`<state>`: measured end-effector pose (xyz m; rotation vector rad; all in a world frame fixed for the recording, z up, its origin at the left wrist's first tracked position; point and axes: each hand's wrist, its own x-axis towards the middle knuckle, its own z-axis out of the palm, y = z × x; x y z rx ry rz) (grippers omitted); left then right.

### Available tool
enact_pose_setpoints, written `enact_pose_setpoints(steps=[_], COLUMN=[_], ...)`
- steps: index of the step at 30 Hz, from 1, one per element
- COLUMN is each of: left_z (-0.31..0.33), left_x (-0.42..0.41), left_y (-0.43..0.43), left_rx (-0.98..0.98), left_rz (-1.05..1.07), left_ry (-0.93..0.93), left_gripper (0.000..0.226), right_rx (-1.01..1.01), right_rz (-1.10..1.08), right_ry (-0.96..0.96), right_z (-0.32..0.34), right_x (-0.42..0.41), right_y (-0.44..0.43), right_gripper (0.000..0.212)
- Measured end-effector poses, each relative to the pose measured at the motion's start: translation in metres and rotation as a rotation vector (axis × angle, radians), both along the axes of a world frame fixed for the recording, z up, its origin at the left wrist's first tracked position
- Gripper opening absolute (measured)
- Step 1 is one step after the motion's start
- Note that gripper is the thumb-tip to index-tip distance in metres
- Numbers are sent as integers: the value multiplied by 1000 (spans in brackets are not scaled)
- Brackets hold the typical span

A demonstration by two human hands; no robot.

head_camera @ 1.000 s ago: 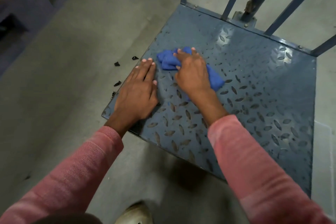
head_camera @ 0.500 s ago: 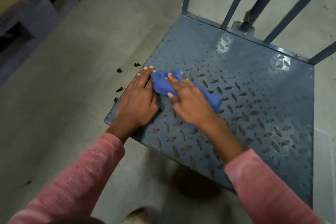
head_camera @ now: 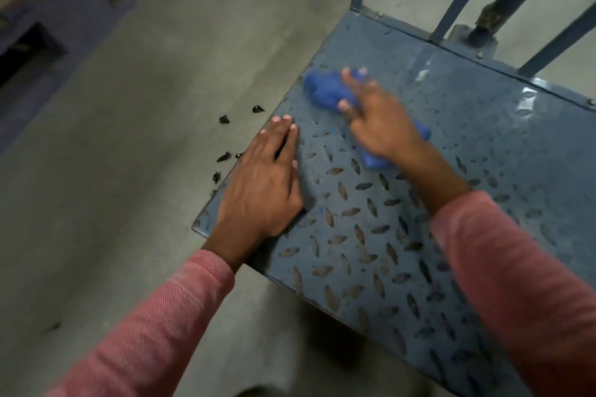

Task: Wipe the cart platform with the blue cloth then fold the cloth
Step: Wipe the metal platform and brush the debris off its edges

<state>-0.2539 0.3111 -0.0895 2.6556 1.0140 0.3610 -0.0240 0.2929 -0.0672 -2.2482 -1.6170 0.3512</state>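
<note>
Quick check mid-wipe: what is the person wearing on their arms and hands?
Both arms are in long salmon-pink knit sleeves with a fine woven texture, the left sleeve and right sleeve each ending at the wrist. The left hand and right hand are bare: no gloves. No watch or ring shows, though the right hand is blurred.

The light is dim and soft, greyish. Pale glare patches lie on the blue-grey embossed metal cart platform [head_camera: 483, 145] in the upper right of the frame, and a dark shadow lies under its near edge on the grey concrete floor [head_camera: 129, 171]. The right hand [head_camera: 377, 119] and the crumpled blue cloth [head_camera: 325, 90] are smeared by motion blur; the left hand [head_camera: 261, 187] is sharper. The upper left corner is dark and unfocused.
</note>
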Motion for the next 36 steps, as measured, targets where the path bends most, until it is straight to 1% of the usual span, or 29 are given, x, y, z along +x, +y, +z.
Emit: enact_pose_setpoints(steps=[1,2,3,4,6,7,8,9,11,12,13,16,17,19,24,26,30,33,36], left_z=[-1,0,0,1,2,3,3,4,4,4,4,4,4,7,2,0,4,10,18], left_x=[0,0,1,1,2,2,1,1,0,0,0,1,1,1,-7,-13,-21,-24,-38], left_y=[0,1,1,1,0,-1,-1,-1,-1,-1,-1,-1,-1,-1,-5,-9,-8,-11,-36], left_rx=[1,5,6,1,-15,-16,-20,-24,-12,-4,-4,-15,-18,-28,-9,-1,-86,-160,-151], left_rz=[3,4,5,5,1,1,0,-8,-6,-7,-12,-12,-10,-21,-63,-92,-120,-136,-150], left_ry=[10,12,12,9,-15,-22,-14,-2,-4,-14,-23,-45,-45,-33,-9,18,51,74,55], left_gripper=[65,65,66,67,67,67,68,68,67,66,65,63,63,64,66,67,74,74,76], right_rx=[-14,-15,-3,11,22,0,-7,-16,-31,-26,-16,-6,-32,-52,26,27,55,50,57], right_rz=[-120,-182,-142,-16,301,385,364,258,26,-5,32,256,260,200,134,70,-60,-99,-102], right_ry=[10,-9,-39,-47,-15,-11,-40,-54,-23,-24,-19,65,97,129,110,127,155,152,145], right_z=[4,4,3,1,-7,-4,1,3,5,4,3,1,3,6,2,1,1,1,1], right_x=[14,18,9,-7,-19,-11,1,12,17,7,-6,-30,-29,-26,-37,-35,-31,-30,-32], right_y=[10,18,21,20,9,12,22,35,56,58,55,28,23,21,7,-7,-35,-48,-56], right_gripper=[57,56,56,55,54,54,54,55,56,56,55,52,53,54,52,52,52,52,52])
